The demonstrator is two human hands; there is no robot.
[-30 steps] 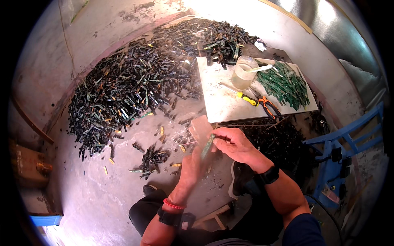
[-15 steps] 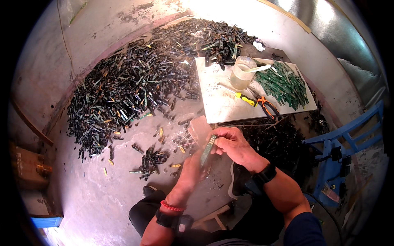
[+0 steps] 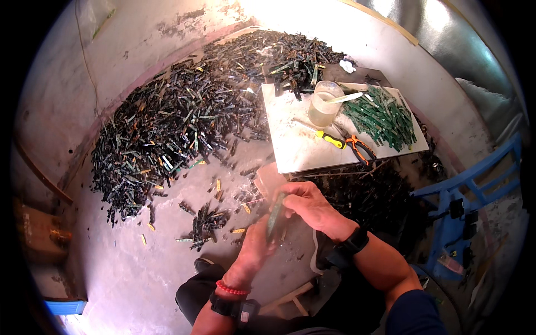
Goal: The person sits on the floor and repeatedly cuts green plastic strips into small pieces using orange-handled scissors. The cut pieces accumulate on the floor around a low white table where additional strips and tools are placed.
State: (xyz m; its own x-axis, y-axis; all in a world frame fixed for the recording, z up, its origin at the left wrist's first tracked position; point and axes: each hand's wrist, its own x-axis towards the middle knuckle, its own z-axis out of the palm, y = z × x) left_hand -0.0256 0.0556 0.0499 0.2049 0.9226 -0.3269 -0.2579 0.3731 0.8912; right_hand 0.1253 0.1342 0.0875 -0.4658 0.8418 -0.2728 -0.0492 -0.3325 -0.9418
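Between my two hands is a narrow green circuit-board strip (image 3: 275, 215), tilted and smeared by motion. My right hand (image 3: 314, 205) pinches its upper end between thumb and fingers. The lower end rests in my left hand (image 3: 258, 239), whose blurred fingers close around it. Just beyond my hands stands a low table with a white board (image 3: 290, 151) on top. On it lie a screwdriver (image 3: 329, 138) with a yellow and black handle, orange and black pliers (image 3: 359, 149), and a heap of green strips (image 3: 379, 120). A translucent cup (image 3: 324, 109) there holds a pale flat stick (image 3: 345, 97).
A big pile of dark strips (image 3: 167, 134) covers the floor at the far left. A smaller clump (image 3: 206, 223) lies nearer, with loose yellow pieces around it. More dark pieces (image 3: 374, 198) sit under the table. A blue chair frame (image 3: 452, 223) stands at right.
Both hands have shifted slightly down and left with the strip. My right fingers now cover more of its upper end. The view has tilted a little; the tools lie as before.
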